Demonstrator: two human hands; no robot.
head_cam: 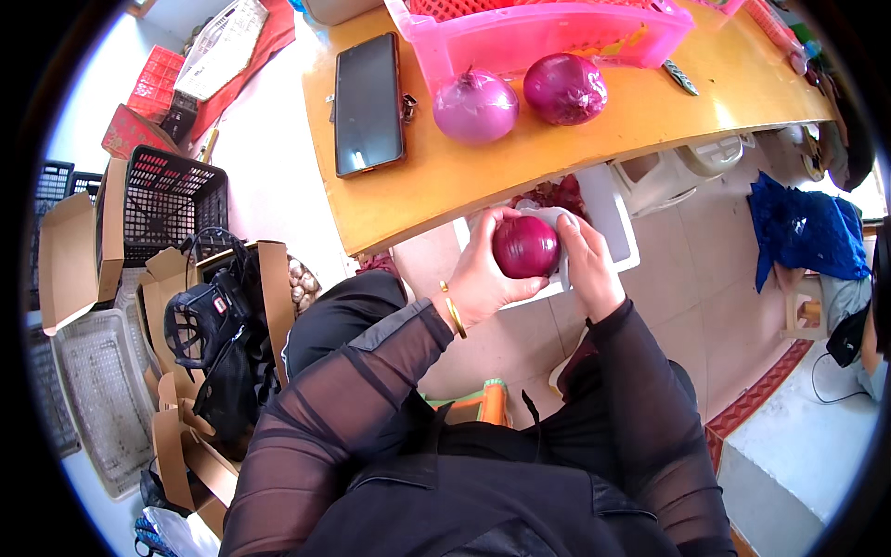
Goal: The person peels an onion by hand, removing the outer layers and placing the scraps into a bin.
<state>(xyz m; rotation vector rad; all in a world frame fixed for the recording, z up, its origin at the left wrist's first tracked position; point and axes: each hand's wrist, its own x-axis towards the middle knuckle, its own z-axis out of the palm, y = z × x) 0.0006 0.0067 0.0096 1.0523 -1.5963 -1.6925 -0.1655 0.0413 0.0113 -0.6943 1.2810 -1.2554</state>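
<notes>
A peeled-looking, glossy red onion [525, 247] is held in front of me, over a white bin [624, 254]. My left hand [480, 278] wraps around its left side and underside, with the thumb below it. On its right, my right hand [592, 268] presses a white cloth or tissue [546, 213] against the onion. Loose dark red onion skins [572, 197] lie in the bin. Two more red onions stand on the wooden table: a paler one [476, 108] that looks wrapped in clear film, and a darker shiny one [565, 89].
A smartphone [369, 104] lies on the table [390, 202] near a pink plastic basket [550, 38] and a small patterned handle [680, 76]. Cardboard boxes [73, 257], a black crate [174, 202] and garlic bulbs [303, 284] are at left. A white plastic stool [710, 157] stands right.
</notes>
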